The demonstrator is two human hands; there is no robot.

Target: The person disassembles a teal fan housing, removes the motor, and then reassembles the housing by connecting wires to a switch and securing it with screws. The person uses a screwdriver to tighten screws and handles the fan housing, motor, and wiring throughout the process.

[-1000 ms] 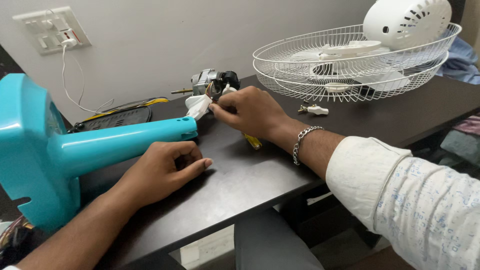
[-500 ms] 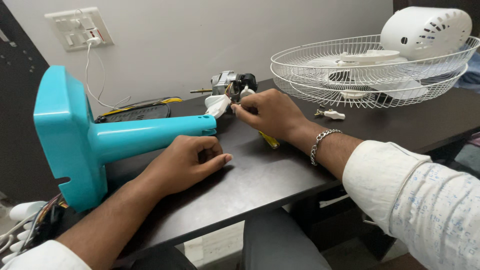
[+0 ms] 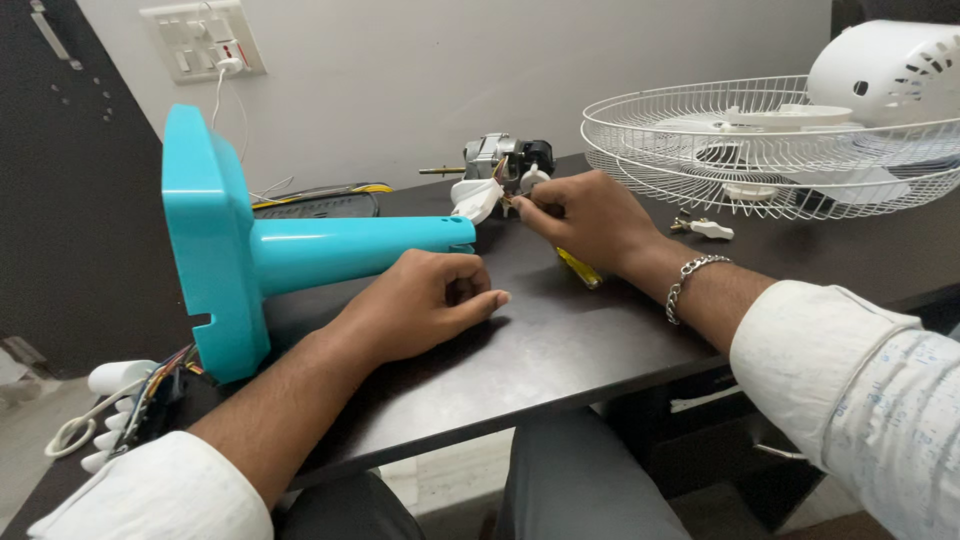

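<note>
We see the fan motor with its white neck piece at the open end of the turquoise fan stand, which lies on its side across the dark table. Our right hand pinches a yellow-handled screwdriver at the motor's wiring, while our left hand, loosely curled and holding nothing, rests on the table just beside the stand's tube. To the right sit a white wire fan guard, a white motor cover and a small white wing nut.

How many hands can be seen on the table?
2. The left hand rests on the dark table beside the turquoise fan stand. The right hand is further back, at the small motor, holding a yellow screwdriver.
</note>
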